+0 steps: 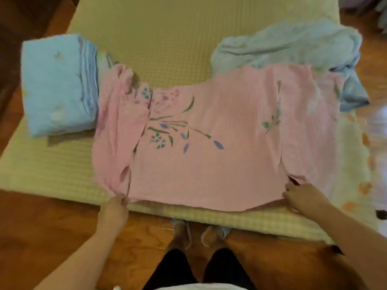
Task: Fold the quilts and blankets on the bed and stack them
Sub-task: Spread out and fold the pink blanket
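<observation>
Pink floral blanket [209, 164] spread flat on bed [167, 49], near edge pinched by left hand [116, 204] at left corner, gripped by right hand [301, 195] at right corner, folded blue quilt [56, 88] at left, crumpled blue blanket [293, 47] behind right.

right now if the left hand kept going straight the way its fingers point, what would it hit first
Only more of the pink blanket that the left hand already pinches; past its bunched left edge, probably the folded blue quilt.

A home bedroom — bedding laid out on a bed.
A bed [167, 49] with a yellow checked cover stands on a wooden floor [62, 227], carrying a pink flowered blanket [219, 160], a folded blue quilt [56, 91] and a rumpled pale-blue blanket [293, 47].
</observation>
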Available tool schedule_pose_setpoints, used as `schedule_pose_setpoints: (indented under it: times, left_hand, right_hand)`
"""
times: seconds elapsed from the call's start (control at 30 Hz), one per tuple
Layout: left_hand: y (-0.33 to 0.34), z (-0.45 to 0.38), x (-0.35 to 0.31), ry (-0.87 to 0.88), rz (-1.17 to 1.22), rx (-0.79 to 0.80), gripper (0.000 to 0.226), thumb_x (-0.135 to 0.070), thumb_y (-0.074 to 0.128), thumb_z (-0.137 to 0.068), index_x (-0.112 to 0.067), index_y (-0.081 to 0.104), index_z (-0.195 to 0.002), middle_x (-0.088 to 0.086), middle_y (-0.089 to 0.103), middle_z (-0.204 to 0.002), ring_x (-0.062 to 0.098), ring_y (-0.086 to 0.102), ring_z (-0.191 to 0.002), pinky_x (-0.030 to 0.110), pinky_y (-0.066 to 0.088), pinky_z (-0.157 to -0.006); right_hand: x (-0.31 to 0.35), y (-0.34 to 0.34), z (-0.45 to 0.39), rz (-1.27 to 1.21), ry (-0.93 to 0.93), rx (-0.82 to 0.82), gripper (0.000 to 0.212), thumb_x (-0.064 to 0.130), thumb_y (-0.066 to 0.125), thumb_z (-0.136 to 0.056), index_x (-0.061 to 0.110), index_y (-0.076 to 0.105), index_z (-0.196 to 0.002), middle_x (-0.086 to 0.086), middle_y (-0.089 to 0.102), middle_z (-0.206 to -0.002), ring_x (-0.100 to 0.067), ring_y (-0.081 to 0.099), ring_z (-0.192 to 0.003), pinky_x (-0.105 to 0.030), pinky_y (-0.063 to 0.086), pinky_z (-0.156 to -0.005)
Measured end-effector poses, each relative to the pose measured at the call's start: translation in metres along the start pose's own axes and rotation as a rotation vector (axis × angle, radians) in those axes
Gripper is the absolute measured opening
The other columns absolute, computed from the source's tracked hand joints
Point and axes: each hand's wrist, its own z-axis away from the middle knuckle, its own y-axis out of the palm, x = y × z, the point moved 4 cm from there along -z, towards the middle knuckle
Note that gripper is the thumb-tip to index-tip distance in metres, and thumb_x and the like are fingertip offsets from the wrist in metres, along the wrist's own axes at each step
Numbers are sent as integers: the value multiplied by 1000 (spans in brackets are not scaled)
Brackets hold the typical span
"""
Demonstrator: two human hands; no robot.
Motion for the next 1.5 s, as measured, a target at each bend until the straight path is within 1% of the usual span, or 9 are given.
schedule_pose_setpoints:
  times: [0.23,0.43,0.57,0.73,0.93,1.03,1.17,1.3,1.5]
  left_hand:
    - [-1,7,-1,-422,311,-292,36,-38,61,-98,-14,59,-73,16,67,-91,35,60,-90,40,48,-76]
    - [11,-15,4,-832,1424,-271,32,3,63,-90,2,57,-122,12,65,-108,18,66,-88,28,59,-63]
    - [8,-20,7,-831,1362,-220,36,3,70,-88,3,59,-122,13,68,-105,18,69,-88,30,60,-65]
    - [-5,-30,13,-779,1186,-192,29,6,71,-86,11,60,-113,17,70,-98,22,72,-85,32,61,-66]
    - [-19,-38,0,-713,553,-191,21,-17,80,-79,1,69,-78,11,72,-76,29,70,-76,34,52,-61]
    - [-6,-43,-1,-778,883,-136,6,-6,57,-97,-1,61,-96,8,62,-87,21,62,-80,27,47,-59]
    - [15,-9,-11,-849,1253,-36,40,3,41,-103,-3,48,-142,8,57,-104,19,58,-92,33,47,-100]
    - [29,7,-3,-906,1211,-17,41,2,37,-102,-14,53,-136,5,59,-109,22,63,-103,40,40,-106]
    - [17,-3,2,-833,980,-40,10,6,52,-90,-1,57,-95,16,63,-83,24,57,-69,36,49,-63]
  right_hand:
    - [4,-18,24,-4,100,-77,43,-1,90,-27,8,60,-57,-11,53,-61,-28,42,-32,-30,23,-43]
    - [0,-12,47,-38,356,-98,16,11,79,-64,13,64,-59,-9,55,-57,-32,59,-48,-32,46,-43]
    - [-9,-1,46,-219,546,19,47,16,88,-62,26,73,-105,-9,70,-75,-33,66,-59,-31,47,-49]
    - [-8,-19,49,-181,271,-42,63,7,96,-24,18,54,-69,-3,52,-53,-28,49,-35,-23,23,-43]
    - [-9,-6,46,-75,114,0,41,8,96,-40,19,63,-63,-1,53,-72,-21,38,-41,-27,24,-46]
    - [-7,4,46,52,30,99,38,2,89,-47,20,65,-70,-2,54,-77,-24,38,-39,-31,36,-42]
    - [-7,4,38,161,65,278,18,10,61,-88,22,63,-101,0,54,-103,-25,44,-61,-38,44,-60]
    - [-12,1,31,107,93,203,6,31,66,-92,27,66,-95,5,61,-91,-21,62,-62,-35,48,-53]
    - [-59,-128,23,28,534,-64,24,31,50,-99,25,70,-109,-9,71,-103,-34,68,-90,-38,54,-74]
